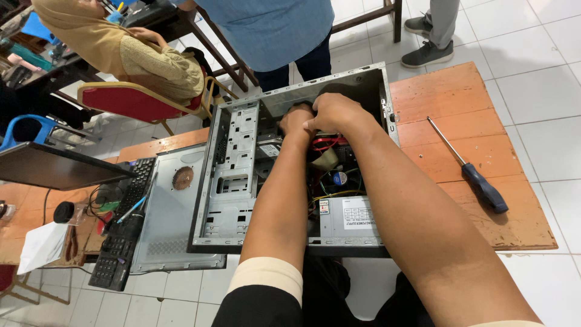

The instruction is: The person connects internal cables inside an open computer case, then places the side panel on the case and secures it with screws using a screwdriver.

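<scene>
Both hands reach deep into an open desktop computer case (236,181) that lies on its side on the wooden tabletop (448,115). The left hand (295,121) and the right hand (336,113) meet at the far end of the case, touching each other, fingers curled downward into the cavity. What either grip has hold of cannot be told: the fingertips are hidden behind the knuckles and the case's far wall, so how far each is closed is not visible.

Just under the hands lie red cables (327,143), and a little nearer the person sits a round cooler fan (338,178) with thin wires around it. Nearer still, against the case's near wall and between the two forearms, is the grey power supply box (351,219). To the left of the left hand runs the perforated metal drive cage (239,139).

Well to the right of the right hand a screwdriver with a dark blue handle (469,169) lies on the bare tabletop, apart from the case. To the left of the case the removed side panel (172,212) lies flat, touching a black keyboard (124,224) further left. Beyond the hands, a person in a tan garment sits on a red chair (130,100), and another person in a blue shirt stands close to the far edge of the tabletop.
</scene>
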